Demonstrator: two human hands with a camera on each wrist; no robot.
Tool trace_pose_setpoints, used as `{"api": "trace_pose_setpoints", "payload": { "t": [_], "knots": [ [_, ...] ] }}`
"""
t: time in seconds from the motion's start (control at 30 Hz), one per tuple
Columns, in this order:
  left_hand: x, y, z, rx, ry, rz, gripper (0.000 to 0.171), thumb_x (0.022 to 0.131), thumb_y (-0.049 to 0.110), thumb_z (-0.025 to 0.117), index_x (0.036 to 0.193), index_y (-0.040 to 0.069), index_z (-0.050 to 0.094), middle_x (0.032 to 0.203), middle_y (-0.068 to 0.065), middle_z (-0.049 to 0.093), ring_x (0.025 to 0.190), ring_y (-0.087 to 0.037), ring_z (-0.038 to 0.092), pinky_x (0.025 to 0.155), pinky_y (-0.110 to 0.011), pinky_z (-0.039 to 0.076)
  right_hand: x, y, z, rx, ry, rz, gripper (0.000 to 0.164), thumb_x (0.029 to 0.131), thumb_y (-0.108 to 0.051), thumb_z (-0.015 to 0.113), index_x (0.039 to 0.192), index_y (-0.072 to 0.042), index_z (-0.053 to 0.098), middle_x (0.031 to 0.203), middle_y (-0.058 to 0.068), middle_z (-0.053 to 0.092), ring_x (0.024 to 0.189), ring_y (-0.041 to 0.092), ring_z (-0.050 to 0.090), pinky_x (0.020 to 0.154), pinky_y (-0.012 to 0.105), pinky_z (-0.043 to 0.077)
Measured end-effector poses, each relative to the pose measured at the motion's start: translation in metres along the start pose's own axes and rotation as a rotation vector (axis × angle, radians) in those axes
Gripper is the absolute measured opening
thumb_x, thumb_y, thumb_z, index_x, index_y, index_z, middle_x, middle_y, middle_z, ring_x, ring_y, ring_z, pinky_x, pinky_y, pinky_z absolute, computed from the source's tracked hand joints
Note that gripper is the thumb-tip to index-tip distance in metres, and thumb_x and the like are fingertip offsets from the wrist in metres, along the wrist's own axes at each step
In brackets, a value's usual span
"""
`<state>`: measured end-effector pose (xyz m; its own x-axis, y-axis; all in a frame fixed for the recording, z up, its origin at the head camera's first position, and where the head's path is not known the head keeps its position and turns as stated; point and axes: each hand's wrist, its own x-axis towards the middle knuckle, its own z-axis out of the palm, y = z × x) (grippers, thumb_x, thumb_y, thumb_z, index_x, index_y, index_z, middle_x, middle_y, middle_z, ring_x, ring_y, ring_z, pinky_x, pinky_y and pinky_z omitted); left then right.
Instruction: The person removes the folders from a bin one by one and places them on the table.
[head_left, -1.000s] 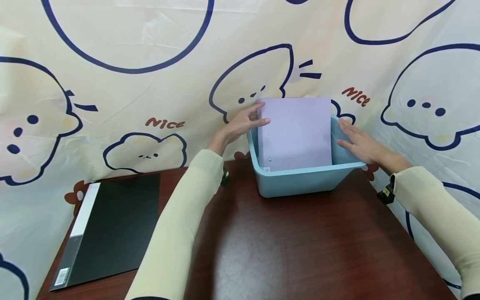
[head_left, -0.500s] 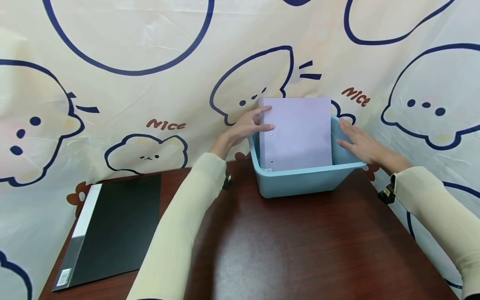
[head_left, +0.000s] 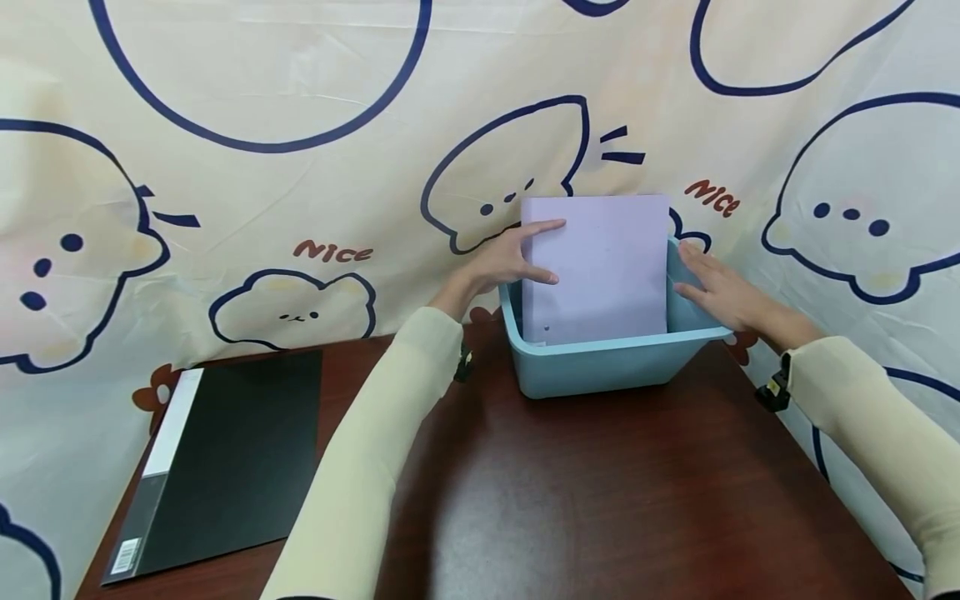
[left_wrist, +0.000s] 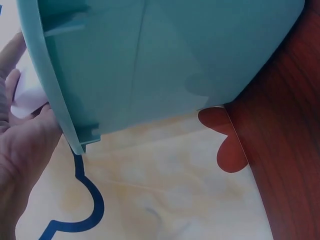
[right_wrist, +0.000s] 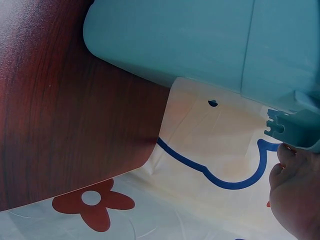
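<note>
A pale purple file folder stands upright inside a light blue plastic bin. My left hand holds the folder by its left side, index finger and thumb spread across the front cover. In the left wrist view, the fingers wrap a corner of the folder just past the bin's rim. At the bin's right end, my right hand rests on the rim with index finger and thumb extended. The right wrist view shows part of that hand right beside the rim's corner.
On the left of the dark red-brown wooden table lies a flat black folder with a white strip and barcode label. A cartoon-printed cloth hangs behind the table and along its right side.
My left hand has slid rightward and slightly down across the folder's front, its index finger and thumb spreading wider. The folder has shifted slightly right. My right hand stays at the bin's rim.
</note>
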<state>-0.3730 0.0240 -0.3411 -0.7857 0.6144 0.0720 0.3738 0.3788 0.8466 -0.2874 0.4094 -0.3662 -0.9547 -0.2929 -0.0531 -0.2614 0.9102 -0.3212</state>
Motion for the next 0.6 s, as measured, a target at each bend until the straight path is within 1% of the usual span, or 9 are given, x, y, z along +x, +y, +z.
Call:
{"api": "trace_pose_setpoints", "payload": {
  "t": [0.17,0.27,0.37,0.5,0.6],
  "knots": [
    [0.002,-0.001,0.005,0.113,0.038,-0.01,0.101,0.081,0.023,0.095,0.163,0.041,0.041,0.175,-0.001,0.025,0.155,-0.026,0.03,0.127,-0.057,0.028,0.001,0.001,0.0,-0.005,-0.002,0.001,0.08,0.114,-0.035,0.044,0.168,-0.003,-0.007,0.175,0.022,-0.009,0.161,0.046,-0.005,0.127,0.068,0.001],
    [0.003,-0.001,0.009,0.15,0.069,-0.009,0.105,0.079,0.021,0.096,0.164,0.042,0.039,0.174,0.001,0.028,0.154,-0.025,0.033,0.125,-0.056,0.032,0.001,0.001,0.0,-0.007,-0.001,0.002,0.081,0.114,-0.036,0.044,0.168,-0.003,-0.006,0.175,0.022,-0.01,0.161,0.047,-0.005,0.127,0.068,0.001],
    [0.004,-0.002,0.012,0.166,0.098,0.012,0.105,0.077,0.018,0.098,0.163,0.039,0.042,0.171,0.001,0.035,0.151,-0.025,0.038,0.124,-0.054,0.035,0.001,0.001,0.0,-0.01,0.0,0.004,0.081,0.114,-0.037,0.044,0.168,-0.003,-0.007,0.175,0.022,-0.01,0.161,0.046,-0.005,0.127,0.068,0.001],
    [0.005,-0.002,0.016,0.204,0.128,0.038,0.104,0.075,0.014,0.098,0.162,0.033,0.045,0.169,-0.002,0.039,0.147,-0.027,0.042,0.123,-0.052,0.038,0.001,0.001,0.0,-0.01,0.001,0.006,0.081,0.114,-0.035,0.044,0.168,-0.004,-0.007,0.175,0.023,-0.01,0.161,0.047,-0.005,0.126,0.069,0.002],
    [0.004,-0.003,0.018,0.217,0.145,0.035,0.103,0.076,0.012,0.098,0.162,0.033,0.045,0.168,-0.003,0.04,0.146,-0.028,0.043,0.122,-0.053,0.039,0.001,0.001,0.0,-0.011,0.0,0.001,0.081,0.114,-0.034,0.044,0.168,-0.003,-0.007,0.175,0.023,-0.009,0.161,0.047,-0.004,0.127,0.069,0.002]
  ]
}}
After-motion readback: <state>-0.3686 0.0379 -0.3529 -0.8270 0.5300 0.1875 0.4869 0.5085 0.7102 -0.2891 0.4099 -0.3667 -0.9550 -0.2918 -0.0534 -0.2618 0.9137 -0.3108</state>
